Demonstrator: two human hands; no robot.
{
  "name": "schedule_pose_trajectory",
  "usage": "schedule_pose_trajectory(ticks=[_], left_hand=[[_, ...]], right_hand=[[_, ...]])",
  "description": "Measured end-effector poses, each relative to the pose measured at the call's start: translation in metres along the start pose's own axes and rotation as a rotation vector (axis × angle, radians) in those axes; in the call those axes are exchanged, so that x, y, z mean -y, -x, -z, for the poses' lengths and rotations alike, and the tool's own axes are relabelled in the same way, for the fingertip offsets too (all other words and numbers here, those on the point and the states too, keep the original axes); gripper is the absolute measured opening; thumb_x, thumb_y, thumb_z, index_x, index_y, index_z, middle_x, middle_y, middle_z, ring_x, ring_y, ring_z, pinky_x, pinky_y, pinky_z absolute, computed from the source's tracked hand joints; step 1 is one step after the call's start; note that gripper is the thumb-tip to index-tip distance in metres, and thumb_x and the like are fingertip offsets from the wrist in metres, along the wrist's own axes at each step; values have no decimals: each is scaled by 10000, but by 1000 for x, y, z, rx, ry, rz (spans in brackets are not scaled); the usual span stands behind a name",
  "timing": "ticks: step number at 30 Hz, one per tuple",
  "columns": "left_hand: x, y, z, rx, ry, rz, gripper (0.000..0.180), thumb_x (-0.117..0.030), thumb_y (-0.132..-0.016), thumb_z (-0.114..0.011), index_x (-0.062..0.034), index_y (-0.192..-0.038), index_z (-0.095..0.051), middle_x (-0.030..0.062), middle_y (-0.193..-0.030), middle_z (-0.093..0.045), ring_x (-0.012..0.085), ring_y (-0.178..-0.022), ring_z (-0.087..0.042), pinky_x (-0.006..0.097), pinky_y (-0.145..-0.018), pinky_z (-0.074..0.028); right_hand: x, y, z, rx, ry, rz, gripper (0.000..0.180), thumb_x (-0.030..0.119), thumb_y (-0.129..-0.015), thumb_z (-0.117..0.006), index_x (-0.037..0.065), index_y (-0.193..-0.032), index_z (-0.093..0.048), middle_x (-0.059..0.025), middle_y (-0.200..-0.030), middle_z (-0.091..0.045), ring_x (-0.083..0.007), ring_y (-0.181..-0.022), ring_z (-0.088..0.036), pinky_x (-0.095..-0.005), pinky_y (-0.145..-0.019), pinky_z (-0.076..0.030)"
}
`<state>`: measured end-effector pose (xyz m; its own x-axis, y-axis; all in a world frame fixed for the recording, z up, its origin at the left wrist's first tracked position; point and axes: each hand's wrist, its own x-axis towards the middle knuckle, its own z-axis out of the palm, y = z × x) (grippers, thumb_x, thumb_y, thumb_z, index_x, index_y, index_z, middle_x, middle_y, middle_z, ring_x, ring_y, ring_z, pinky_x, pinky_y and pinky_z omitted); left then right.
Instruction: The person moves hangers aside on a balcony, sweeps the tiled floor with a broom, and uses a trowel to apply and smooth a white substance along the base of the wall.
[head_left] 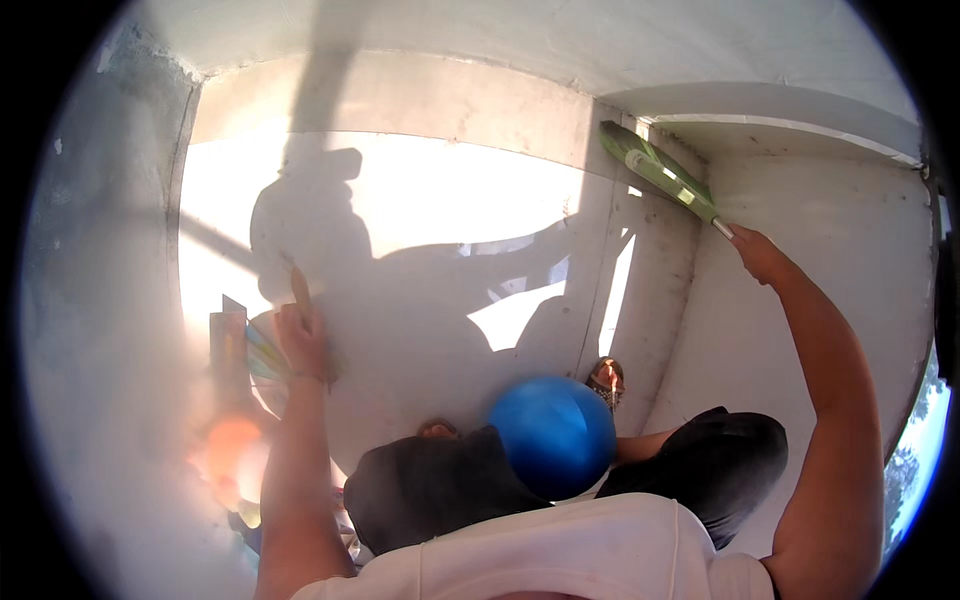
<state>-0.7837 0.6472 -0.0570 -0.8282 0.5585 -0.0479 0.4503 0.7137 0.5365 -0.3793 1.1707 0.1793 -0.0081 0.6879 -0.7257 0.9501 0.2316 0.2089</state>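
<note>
My right hand (760, 255) is stretched far to the right, its fingers wrapped round the pale handle of a green broom (668, 180). The broom's head points up and left, against the corner beside the ledge. On the left, my left hand (300, 338) is closed round a light brown, wooden-looking handle (300, 287) that sticks up above the fist. What this handle belongs to is partly hidden. Beside that fist, a pale green and blue fan-shaped piece (262, 352) shows, next to an upright brownish board-like piece (229, 350).
A shiny blue round thing (553, 438), like a ball, sits between my bent legs. My sandalled foot (606, 380) is just beyond it. A raised ledge (790, 130) runs along the far right. Strong sunlight and my shadow fall across the pale surface ahead; glare blurs the lower left.
</note>
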Motion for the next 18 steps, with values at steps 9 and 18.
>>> schedule_pose_trajectory(ticks=[9,18], left_hand=[[-18,-4,-15,-11,-66,-82,197,-168,-840,-605,-7,-811,-494,128,-822,-476,333,-846,-450,456,-779,-378],[-14,1,-7,-77,-104,-110,232,-215,-872,-590,-8,-801,-514,113,-823,-486,328,-831,-456,453,-785,-389]], right_hand=[[-68,-76,27,-312,155,191,407,277,-1028,-398,165,-1417,-440,-198,-976,-677,-392,-795,-636,-466,-712,-521],[-109,-30,8,-358,228,574,412,316,-1036,-382,197,-1426,-440,-96,-858,-594,-198,-608,-520,-362,-596,-506]])
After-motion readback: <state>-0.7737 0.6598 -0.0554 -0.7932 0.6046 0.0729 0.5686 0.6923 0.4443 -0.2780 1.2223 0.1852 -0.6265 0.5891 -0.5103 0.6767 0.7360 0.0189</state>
